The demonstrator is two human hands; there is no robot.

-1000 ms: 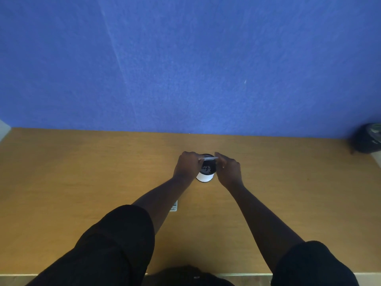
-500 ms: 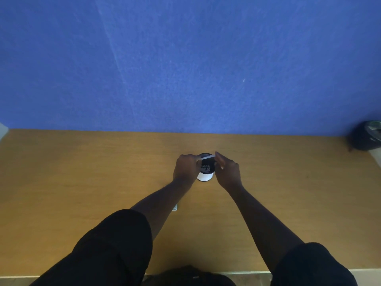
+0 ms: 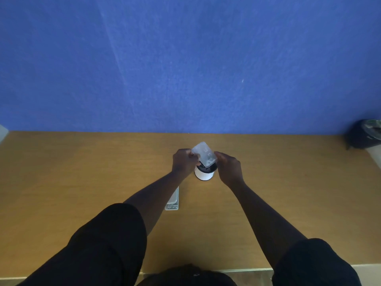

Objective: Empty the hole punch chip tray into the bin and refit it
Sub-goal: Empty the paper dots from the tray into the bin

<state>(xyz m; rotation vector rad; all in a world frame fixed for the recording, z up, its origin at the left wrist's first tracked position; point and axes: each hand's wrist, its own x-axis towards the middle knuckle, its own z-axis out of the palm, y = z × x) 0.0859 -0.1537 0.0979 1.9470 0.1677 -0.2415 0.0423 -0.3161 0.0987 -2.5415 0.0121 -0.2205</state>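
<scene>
Gripping the clear chip tray [image 3: 204,154] at its edges, left hand [image 3: 184,164] and right hand [image 3: 228,168] both closed on it, tilted steeply over the small white bin [image 3: 204,174] at centre frame. Risking, by judgement, chips spilling onto the wooden desk [image 3: 82,172]: narrow bin mouth, wide tray, lower edge barely inside the rim. Risking also a knocked-over bin, being light. Lying under the left forearm, lower centre, probably the hole punch [image 3: 172,201], too hidden to confirm.

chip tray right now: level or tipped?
Tipped. The chip tray stands steeply on edge, lower end over the bin, held between left hand and right hand.
</scene>
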